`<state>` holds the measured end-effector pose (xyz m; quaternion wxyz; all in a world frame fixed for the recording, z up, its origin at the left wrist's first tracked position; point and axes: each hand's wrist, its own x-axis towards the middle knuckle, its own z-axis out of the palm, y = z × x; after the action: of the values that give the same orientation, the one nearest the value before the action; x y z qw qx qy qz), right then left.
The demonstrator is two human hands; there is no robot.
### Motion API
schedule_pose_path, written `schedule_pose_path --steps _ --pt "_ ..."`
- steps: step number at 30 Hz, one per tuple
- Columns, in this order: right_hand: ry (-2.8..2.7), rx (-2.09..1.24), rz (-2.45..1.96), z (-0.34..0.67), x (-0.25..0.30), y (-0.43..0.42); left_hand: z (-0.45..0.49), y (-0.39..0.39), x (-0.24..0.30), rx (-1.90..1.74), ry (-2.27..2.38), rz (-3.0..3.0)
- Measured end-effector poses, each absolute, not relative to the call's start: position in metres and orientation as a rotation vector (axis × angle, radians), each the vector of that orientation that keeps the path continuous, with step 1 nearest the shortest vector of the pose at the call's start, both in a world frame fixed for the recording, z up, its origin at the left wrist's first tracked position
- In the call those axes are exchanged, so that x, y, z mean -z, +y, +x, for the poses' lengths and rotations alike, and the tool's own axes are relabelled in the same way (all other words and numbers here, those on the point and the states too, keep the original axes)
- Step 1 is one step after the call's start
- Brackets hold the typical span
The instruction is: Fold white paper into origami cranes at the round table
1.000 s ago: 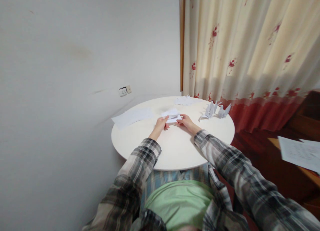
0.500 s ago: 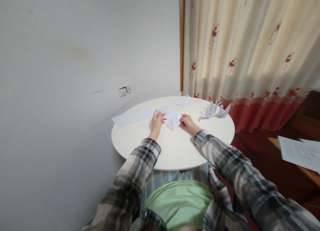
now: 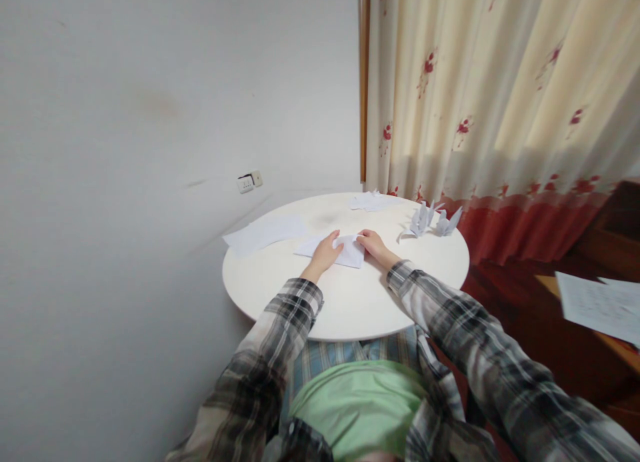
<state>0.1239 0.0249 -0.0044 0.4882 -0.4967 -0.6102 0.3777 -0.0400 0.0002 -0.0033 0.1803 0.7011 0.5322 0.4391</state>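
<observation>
A folded sheet of white paper (image 3: 353, 254) lies near the middle of the round white table (image 3: 330, 309), and part of it sticks out to the left beneath my left hand (image 3: 327, 252). That hand is closed on the paper's upper left, with the thumb lying along it. My right hand (image 3: 371, 242) pinches the upper right corner of the same paper between thumb and fingers. Several white paper cranes (image 3: 424, 221) stand at the table's right side.
Flat white sheets (image 3: 265, 234) lie at the table's left edge. More paper pieces (image 3: 373, 201) rest at the back. Beyond are a wall with a socket (image 3: 245, 184) and a flowered curtain (image 3: 465, 102). Written sheets (image 3: 600, 305) lie on a surface at lower right.
My left hand has moved right and nearer to me, towards my right hand. The paper has turned, and its near side now runs as a long edge instead of a point.
</observation>
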Motion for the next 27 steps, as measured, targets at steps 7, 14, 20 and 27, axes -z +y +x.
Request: schedule_pose_path --steps 7,14,20,27 --pt "-1.567 -0.536 -1.440 0.132 0.007 0.026 -0.041 -0.002 0.003 -1.029 1.645 2.149" --pt "-1.720 -0.426 -1.454 0.129 0.002 0.013 -0.045 0.003 0.010 -0.917 1.585 2.271" --pt "-1.853 -0.485 -1.250 0.124 0.001 0.010 -0.045 0.004 0.011 -0.910 1.585 2.276" --pt "-1.854 -0.668 -1.033 0.121 0.001 0.006 -0.045 0.003 0.008 -0.924 1.498 2.296"
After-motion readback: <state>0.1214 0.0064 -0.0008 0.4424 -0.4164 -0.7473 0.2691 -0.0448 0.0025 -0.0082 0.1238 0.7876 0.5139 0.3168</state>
